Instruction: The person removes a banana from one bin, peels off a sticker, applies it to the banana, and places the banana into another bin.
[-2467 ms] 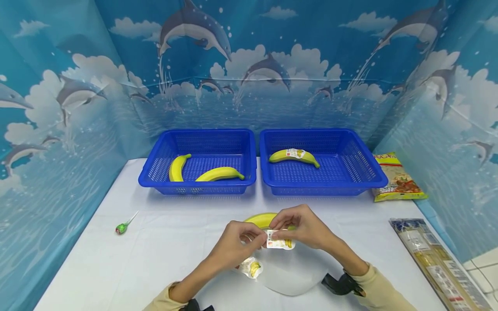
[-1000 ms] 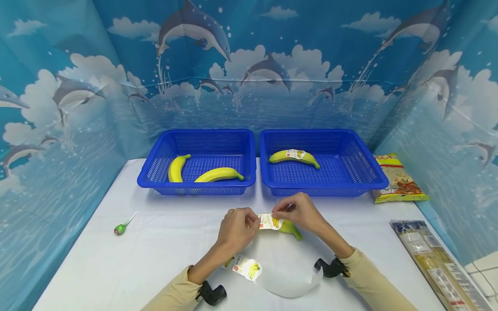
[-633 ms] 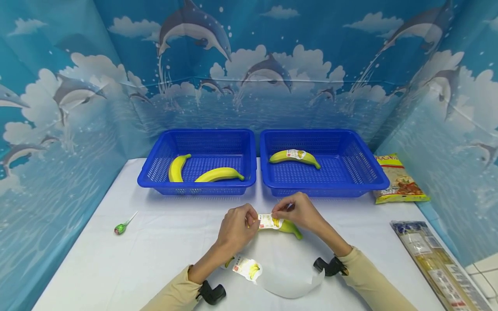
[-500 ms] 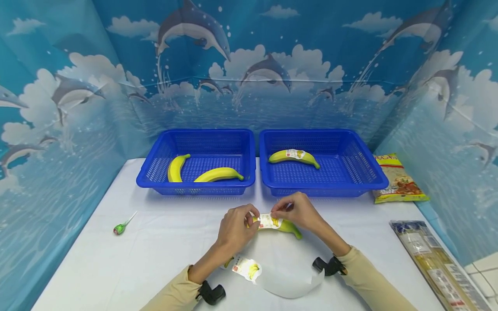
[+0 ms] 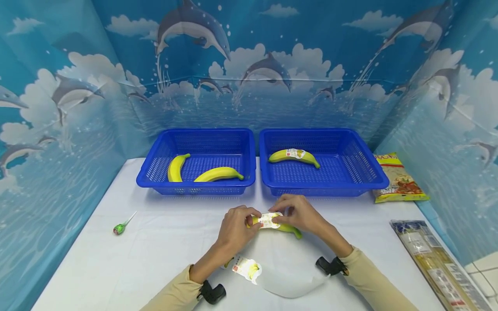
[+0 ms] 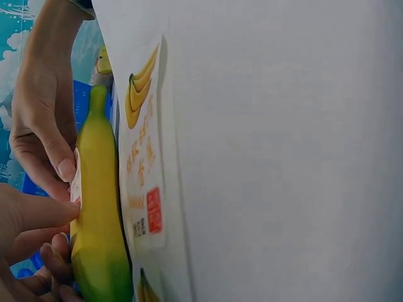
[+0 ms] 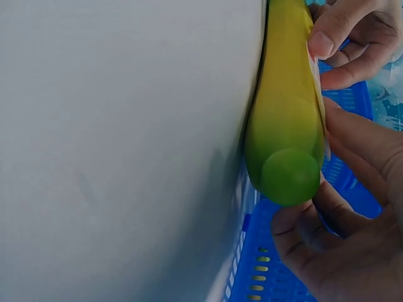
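Note:
A yellow banana (image 5: 291, 230) with green ends lies on the table between the hands. A white banana-picture sticker (image 5: 266, 220) lies across its upper side. My left hand (image 5: 235, 226) holds the banana's left part, its thumb at the sticker's left end. My right hand (image 5: 301, 212) has its thumb on the sticker's right end and its index finger at the upper edge. In the left wrist view, the banana (image 6: 101, 176) shows its side, with the sticker mostly turned away. The right wrist view shows the banana's green end (image 7: 289, 176) beside my right fingers (image 7: 359, 138).
A strip of stickers (image 5: 248, 268) on pale backing (image 5: 289, 285) curls in front. The left blue basket (image 5: 196, 188) holds two plain bananas, the right one (image 5: 323, 190) a stickered banana. Around stand a lollipop (image 5: 120, 228), a snack bag (image 5: 400, 181) and a long package (image 5: 435, 259).
The sticker has moved from above the backing onto the banana. Just now the right thumb has come down onto the sticker's right end; the left hand has hardly moved.

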The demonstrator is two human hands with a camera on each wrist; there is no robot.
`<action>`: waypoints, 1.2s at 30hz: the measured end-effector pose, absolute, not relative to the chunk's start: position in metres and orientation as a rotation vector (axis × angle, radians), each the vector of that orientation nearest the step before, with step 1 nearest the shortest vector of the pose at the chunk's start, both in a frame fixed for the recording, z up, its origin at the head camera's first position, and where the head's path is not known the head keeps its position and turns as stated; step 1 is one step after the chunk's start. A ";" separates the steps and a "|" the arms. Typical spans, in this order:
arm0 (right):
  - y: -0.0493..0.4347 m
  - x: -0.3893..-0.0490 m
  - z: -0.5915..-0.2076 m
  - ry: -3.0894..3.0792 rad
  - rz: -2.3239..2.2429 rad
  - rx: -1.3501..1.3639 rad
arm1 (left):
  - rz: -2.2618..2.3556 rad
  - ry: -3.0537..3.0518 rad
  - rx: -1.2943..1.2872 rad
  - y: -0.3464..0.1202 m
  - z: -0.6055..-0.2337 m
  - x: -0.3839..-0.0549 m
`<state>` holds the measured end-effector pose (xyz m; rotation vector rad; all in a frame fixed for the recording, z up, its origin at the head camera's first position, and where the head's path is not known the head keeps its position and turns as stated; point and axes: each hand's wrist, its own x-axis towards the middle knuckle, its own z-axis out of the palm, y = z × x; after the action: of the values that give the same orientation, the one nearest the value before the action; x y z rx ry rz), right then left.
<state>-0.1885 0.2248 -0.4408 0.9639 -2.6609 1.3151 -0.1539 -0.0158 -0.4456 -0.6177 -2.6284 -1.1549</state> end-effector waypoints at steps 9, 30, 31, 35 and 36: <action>0.228 -0.187 -0.440 -2.736 1.289 1.019 | -1.170 -2.661 -0.606 -0.017 -0.445 -0.155; 0.238 -0.187 -0.439 -2.847 1.238 1.059 | -1.119 -2.761 -0.589 -0.020 -0.443 -0.156; 0.239 -0.187 -0.438 -2.852 1.244 1.055 | -1.107 -2.772 -0.586 -0.020 -0.442 -0.156; 0.240 -0.186 -0.435 -2.871 1.287 1.029 | -1.011 -2.847 -0.555 -0.021 -0.439 -0.155; 0.240 -0.186 -0.435 -2.877 1.301 1.022 | -0.981 -2.867 -0.546 -0.021 -0.438 -0.155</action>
<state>-0.1859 0.2398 -0.4347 1.0221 -2.8771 1.3011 -0.1549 -0.0209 -0.4384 -0.5463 -2.8667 -0.9809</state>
